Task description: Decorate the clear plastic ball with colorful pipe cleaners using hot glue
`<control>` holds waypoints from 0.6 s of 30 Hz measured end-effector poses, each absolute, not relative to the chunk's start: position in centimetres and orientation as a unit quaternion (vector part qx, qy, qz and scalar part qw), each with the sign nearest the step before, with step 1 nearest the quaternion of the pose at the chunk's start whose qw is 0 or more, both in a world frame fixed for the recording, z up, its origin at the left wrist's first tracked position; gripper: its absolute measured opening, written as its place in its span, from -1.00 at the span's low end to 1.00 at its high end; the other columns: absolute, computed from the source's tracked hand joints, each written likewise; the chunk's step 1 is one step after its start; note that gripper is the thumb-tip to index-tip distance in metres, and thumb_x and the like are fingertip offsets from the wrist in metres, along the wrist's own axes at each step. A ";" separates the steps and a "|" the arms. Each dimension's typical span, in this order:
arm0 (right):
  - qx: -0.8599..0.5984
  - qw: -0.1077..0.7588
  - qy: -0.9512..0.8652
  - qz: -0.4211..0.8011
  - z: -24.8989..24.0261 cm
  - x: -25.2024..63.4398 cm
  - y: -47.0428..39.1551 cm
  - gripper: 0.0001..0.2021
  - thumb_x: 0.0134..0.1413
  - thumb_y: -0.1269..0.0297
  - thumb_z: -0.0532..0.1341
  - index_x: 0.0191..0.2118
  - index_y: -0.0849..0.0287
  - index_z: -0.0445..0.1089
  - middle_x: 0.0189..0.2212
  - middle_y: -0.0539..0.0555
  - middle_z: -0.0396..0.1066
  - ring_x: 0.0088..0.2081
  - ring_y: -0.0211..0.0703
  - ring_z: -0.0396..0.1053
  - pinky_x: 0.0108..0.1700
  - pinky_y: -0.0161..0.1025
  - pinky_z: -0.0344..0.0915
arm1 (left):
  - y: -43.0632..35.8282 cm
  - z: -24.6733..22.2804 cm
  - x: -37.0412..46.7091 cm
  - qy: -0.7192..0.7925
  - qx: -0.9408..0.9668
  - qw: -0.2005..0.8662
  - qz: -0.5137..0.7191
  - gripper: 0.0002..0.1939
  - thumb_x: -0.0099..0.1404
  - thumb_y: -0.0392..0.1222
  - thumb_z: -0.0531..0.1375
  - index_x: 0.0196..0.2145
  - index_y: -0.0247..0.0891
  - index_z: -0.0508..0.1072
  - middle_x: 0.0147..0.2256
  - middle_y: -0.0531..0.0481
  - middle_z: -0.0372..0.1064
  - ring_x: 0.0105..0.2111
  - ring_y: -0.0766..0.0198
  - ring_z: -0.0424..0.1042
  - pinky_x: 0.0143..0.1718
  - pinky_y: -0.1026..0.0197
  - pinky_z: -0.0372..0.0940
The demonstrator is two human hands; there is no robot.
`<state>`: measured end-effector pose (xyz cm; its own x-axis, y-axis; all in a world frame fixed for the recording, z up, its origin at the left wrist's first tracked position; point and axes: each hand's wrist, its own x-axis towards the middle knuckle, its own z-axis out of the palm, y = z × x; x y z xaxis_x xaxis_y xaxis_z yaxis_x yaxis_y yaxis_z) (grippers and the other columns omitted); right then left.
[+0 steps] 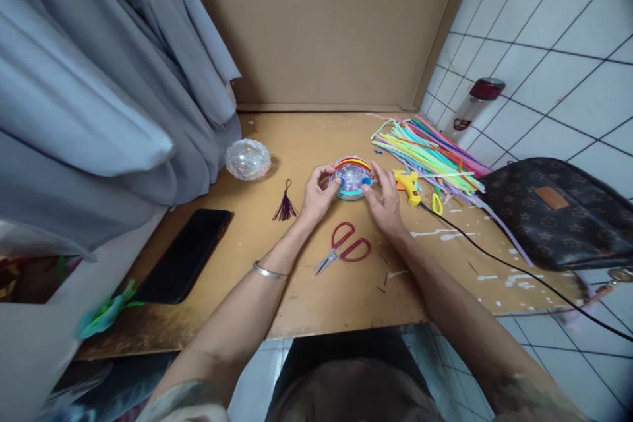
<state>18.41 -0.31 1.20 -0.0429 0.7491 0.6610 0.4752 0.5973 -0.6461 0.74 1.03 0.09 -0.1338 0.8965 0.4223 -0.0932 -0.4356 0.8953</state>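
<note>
Pinching the left edge of a clear rainbow-trimmed piece (353,175) with our left hand (317,194) and its right edge with our right hand (386,201), we have it mid-table, beyond the scissors (356,250). Uneven thumb pressure might, we judge, shift its blue spots (366,180); a rightward slip of the knuckles could knock the yellow glue gun (410,188). Around us, left to right: grey curtain (99,92), then a phone (185,256), clear ball (248,159) and dark tassel (285,206) on the scuffed wooden tabletop (321,310), bundled pipe cleaners (428,153), red-capped bottle (487,88), brown bag (558,217), white tiled wall (558,72).
</note>
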 end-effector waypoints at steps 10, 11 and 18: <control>-0.443 0.585 -0.655 0.181 1.2 18.4 0.2 -0.61 0.24 0.15 0.16 0.14 0.06 0.41 -0.10 0.15 0.42 -0.08 -0.02 0.41 0.07 0.07 0.40 | 1.2 -0.3 0.7 0.346 0.551 0.388 0.653 -0.47 0.13 0.25 0.38 -0.17 -0.19 0.38 0.05 -0.20 0.43 0.12 0.05 0.43 0.19 -0.03 0.29; -0.442 0.589 -0.652 0.180 1.2 18.3 0.2 -0.62 0.23 0.16 0.17 0.13 0.07 0.42 -0.11 0.15 0.42 -0.09 -0.03 0.40 0.06 0.06 0.40 | 1.2 -0.3 0.6 0.345 0.552 0.390 0.651 -0.46 0.12 0.26 0.38 -0.17 -0.19 0.38 0.05 -0.21 0.43 0.12 0.06 0.42 0.19 -0.02 0.28; -0.445 0.599 -0.636 0.199 1.2 18.1 0.5 -0.62 0.14 0.19 0.23 0.09 0.06 0.43 -0.15 0.11 0.41 -0.13 -0.06 0.39 0.01 0.01 0.42 | 1.4 -0.4 0.5 0.346 0.563 0.388 0.642 -0.44 0.11 0.28 0.37 -0.16 -0.19 0.38 0.07 -0.20 0.41 0.14 0.06 0.41 0.19 -0.01 0.28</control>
